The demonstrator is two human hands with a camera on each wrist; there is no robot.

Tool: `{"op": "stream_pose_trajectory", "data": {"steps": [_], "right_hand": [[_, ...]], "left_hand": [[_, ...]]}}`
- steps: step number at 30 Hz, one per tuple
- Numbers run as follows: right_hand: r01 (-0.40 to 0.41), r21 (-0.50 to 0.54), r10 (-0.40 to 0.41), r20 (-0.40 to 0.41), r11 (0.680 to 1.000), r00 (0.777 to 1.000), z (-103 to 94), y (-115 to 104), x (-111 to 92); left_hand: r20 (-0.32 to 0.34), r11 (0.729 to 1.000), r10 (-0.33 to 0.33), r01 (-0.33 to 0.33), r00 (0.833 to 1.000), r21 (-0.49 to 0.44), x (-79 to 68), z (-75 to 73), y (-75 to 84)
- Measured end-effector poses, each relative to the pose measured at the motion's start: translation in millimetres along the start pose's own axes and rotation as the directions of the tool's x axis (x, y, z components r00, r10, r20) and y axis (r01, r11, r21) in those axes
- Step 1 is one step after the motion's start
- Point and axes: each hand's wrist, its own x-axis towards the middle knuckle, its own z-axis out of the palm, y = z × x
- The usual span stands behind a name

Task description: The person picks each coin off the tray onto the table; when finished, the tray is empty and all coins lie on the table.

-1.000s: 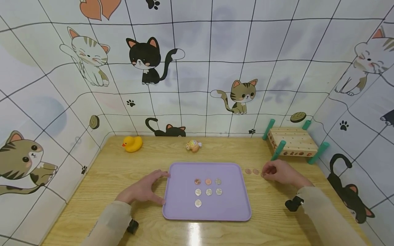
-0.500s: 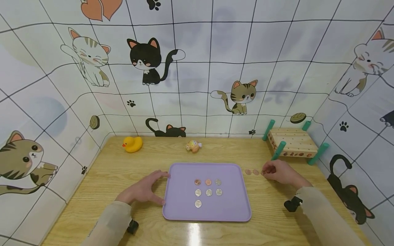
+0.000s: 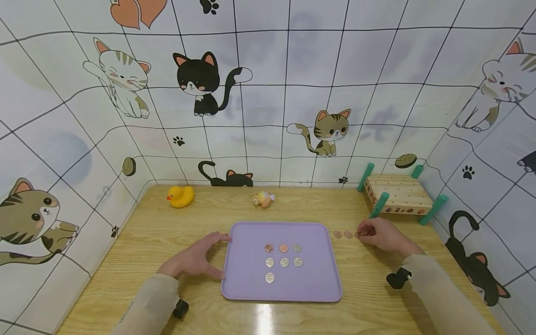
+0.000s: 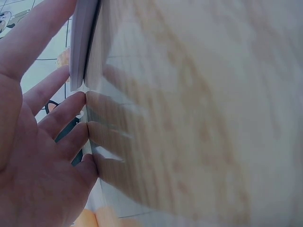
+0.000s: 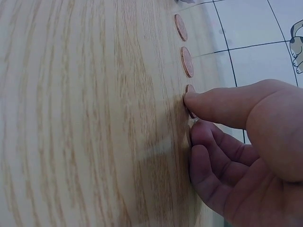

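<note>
White back wall [image 3: 268,102], ruled with thin dark grid lines, bears printed cartoon cats [image 3: 197,74] and black paw prints [image 3: 205,4]; patterned left wall [image 3: 33,153] and right wall [image 3: 494,163] flank it. Pale yellow-brown wood-grain tabletop [image 3: 372,288] below, narrow white glare streak [image 3: 264,318] shining on its near side.

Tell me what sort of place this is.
Probably an indoor play or staging corner: cat-print wall covering, a wood-grain table set against it, and a yellow toy duck.
</note>
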Motion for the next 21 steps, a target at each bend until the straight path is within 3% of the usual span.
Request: {"op": "stream_pose_trajectory", "data": {"steps": [13, 21], "right_hand": [[-0.03, 0.013, 0.03, 0.009, 0.999, 1.0, -1.0, 0.5, -0.5], [-0.043, -0.021, 0.042, -0.053, 0.999, 0.998, -1.7, -14.3, 4.5]], "left_hand": [[0.001, 1.0, 0.0, 0.0, 1.0, -0.004, 1.2, 1.9, -1.1], [0.007, 1.0, -0.01, 0.01, 1.0, -0.008, 1.6, 1.1, -2.1]]}}
